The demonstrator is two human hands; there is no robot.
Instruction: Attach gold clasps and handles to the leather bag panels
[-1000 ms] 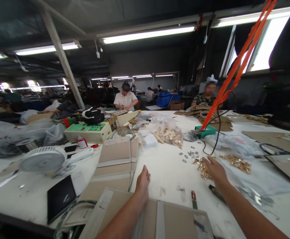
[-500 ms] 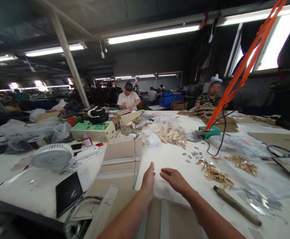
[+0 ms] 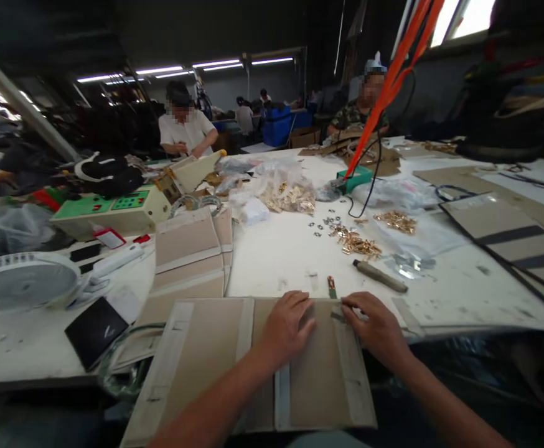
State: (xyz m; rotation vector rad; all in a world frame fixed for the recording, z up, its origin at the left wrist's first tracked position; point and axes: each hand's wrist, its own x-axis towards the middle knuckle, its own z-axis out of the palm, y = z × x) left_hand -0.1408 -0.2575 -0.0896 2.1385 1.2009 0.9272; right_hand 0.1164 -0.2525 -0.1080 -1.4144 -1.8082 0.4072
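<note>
A folded tan cardboard panel with pale tape strips lies at the near edge of the white table. My left hand rests flat on its far part, fingers spread. My right hand sits at the panel's far right corner, fingers curled in a pinch on something small that I cannot make out. Beyond the hands lie a small red-and-green tool, a brown-handled tool and a heap of gold metal fittings.
A stack of similar cardboard panels lies to the left, with a black tablet, a white fan and a green-topped machine. Bags of fittings and an orange strap stand farther off. Two people work across the table.
My right hand left the gold fittings and came back to the panel's corner. My left hand settled flat onto the panel. The view tilted down.
</note>
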